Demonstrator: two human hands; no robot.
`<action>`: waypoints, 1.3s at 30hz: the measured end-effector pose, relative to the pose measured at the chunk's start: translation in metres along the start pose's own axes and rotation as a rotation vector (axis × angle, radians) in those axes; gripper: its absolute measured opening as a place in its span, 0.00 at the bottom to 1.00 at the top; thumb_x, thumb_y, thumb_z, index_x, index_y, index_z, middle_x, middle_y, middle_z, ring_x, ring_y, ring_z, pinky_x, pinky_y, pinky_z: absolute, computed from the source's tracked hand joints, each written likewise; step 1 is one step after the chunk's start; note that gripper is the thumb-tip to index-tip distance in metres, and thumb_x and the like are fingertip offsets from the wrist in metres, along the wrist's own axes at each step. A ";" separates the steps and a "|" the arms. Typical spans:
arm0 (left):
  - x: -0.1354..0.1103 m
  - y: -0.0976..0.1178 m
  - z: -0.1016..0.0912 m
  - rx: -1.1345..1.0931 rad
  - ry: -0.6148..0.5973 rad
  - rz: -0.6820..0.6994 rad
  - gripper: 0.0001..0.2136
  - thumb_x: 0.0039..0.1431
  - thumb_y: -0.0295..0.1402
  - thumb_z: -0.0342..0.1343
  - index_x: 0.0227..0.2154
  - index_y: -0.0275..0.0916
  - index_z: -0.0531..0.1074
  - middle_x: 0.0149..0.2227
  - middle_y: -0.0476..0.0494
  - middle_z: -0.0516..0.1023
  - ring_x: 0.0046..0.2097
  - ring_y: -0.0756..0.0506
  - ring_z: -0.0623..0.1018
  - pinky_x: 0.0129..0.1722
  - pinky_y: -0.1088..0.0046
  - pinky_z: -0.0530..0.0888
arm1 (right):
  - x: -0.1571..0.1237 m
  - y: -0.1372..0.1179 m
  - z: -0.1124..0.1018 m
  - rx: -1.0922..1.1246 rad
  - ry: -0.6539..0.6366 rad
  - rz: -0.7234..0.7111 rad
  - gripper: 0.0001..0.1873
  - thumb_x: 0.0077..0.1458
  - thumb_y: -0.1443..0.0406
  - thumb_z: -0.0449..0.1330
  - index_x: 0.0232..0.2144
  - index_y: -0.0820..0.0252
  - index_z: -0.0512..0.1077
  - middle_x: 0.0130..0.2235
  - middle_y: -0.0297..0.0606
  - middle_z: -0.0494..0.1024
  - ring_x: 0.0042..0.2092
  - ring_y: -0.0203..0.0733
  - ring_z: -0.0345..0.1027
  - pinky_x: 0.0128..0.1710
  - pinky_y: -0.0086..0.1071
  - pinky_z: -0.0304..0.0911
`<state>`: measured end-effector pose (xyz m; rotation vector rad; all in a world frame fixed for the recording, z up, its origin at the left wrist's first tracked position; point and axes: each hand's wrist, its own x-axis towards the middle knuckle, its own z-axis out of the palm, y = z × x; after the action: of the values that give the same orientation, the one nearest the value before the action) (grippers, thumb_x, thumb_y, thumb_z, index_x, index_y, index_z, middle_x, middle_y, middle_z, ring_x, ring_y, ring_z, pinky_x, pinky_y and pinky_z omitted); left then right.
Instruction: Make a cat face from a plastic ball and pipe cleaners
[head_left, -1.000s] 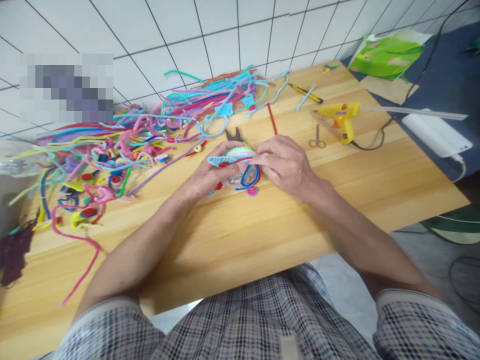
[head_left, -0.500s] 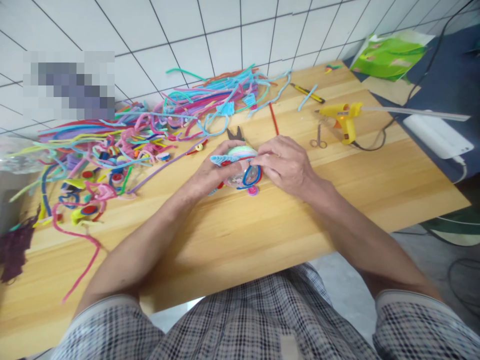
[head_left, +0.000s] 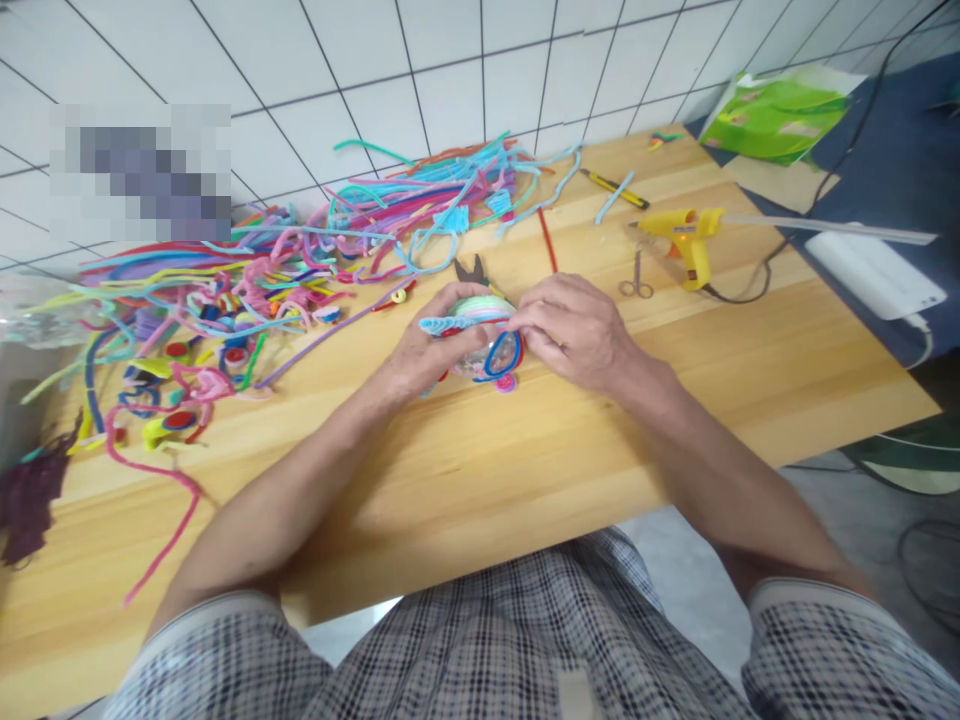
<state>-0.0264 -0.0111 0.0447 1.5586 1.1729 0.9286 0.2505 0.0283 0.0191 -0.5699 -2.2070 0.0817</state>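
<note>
Between my hands sits a small pipe-cleaner craft with a clear rounded body, a striped green and pink top, a light blue piece on the left and a blue loop on its front. My left hand is wrapped round its left side, thumb across the front. On its right edge, my right hand pinches with thumb and fingertips; what lies between them is too small to make out. A pink round piece shows at the bottom of the craft. Just behind it lie dark-jawed pliers, their handles partly hidden.
Pipe cleaners in many colours are heaped along the tiled wall and the left side. To the right lie small scissors, a yellow glue gun with its cord, and a yellow utility knife. A red pipe cleaner lies behind my right hand.
My right hand has shifted slightly at the craft's right edge, its fingers curling closer together. The craft has turned a little; my left hand keeps its hold.
</note>
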 end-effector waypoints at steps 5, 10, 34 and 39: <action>0.000 0.001 0.001 0.006 0.001 0.005 0.29 0.66 0.56 0.77 0.62 0.46 0.82 0.55 0.43 0.91 0.54 0.37 0.87 0.55 0.60 0.87 | 0.001 -0.003 -0.007 -0.028 -0.056 -0.001 0.13 0.77 0.70 0.64 0.49 0.47 0.88 0.48 0.40 0.89 0.50 0.52 0.80 0.56 0.49 0.74; 0.001 0.001 0.002 0.022 -0.005 0.018 0.29 0.65 0.54 0.77 0.62 0.45 0.82 0.57 0.42 0.91 0.55 0.36 0.88 0.57 0.57 0.87 | 0.004 -0.008 -0.012 -0.048 -0.111 0.012 0.14 0.78 0.69 0.63 0.49 0.48 0.89 0.47 0.39 0.87 0.49 0.51 0.78 0.55 0.48 0.73; 0.005 -0.002 0.006 0.009 -0.016 0.072 0.27 0.66 0.55 0.75 0.59 0.44 0.82 0.56 0.40 0.90 0.56 0.34 0.88 0.59 0.54 0.87 | 0.009 -0.008 -0.021 -0.134 -0.142 -0.087 0.14 0.82 0.68 0.63 0.50 0.48 0.88 0.48 0.41 0.87 0.49 0.54 0.78 0.54 0.50 0.72; 0.008 -0.008 0.005 0.038 -0.019 0.088 0.29 0.66 0.56 0.75 0.61 0.43 0.82 0.57 0.39 0.90 0.58 0.34 0.88 0.61 0.53 0.87 | 0.019 -0.015 -0.024 -0.186 -0.189 -0.067 0.17 0.84 0.67 0.61 0.42 0.51 0.87 0.46 0.41 0.86 0.48 0.53 0.78 0.51 0.49 0.73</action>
<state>-0.0211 -0.0035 0.0360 1.6576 1.1224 0.9517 0.2528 0.0200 0.0522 -0.6101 -2.4328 -0.1104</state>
